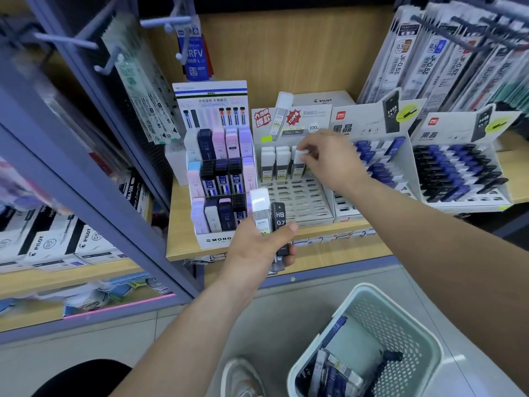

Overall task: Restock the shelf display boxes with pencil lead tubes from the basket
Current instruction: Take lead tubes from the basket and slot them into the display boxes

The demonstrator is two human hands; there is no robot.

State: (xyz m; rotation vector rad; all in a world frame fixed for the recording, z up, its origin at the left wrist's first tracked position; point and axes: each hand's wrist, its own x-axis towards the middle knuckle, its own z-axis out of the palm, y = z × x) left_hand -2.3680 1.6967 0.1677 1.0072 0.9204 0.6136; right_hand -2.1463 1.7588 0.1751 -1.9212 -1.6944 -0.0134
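Observation:
My left hand (259, 247) grips two lead tubes upright in front of the shelf: a white-capped tube (260, 209) and a black tube marked HB 0.7 (279, 222). My right hand (329, 157) pinches the white cap of another tube (300, 156) standing in the back row of the grey slotted display box (297, 202). Two more white-capped tubes (274, 164) stand in that row to its left. The pale green basket (400, 316) sits on the floor at lower right with several tubes (332, 371) in it.
A MONO display box (220, 179) full of tubes stands left of the grey box. Two display boxes with blue and black tubes (458, 173) stand to the right. Hanging refill packs (446, 55) crowd the upper right. A blue cabinet frame (94, 196) rises at left.

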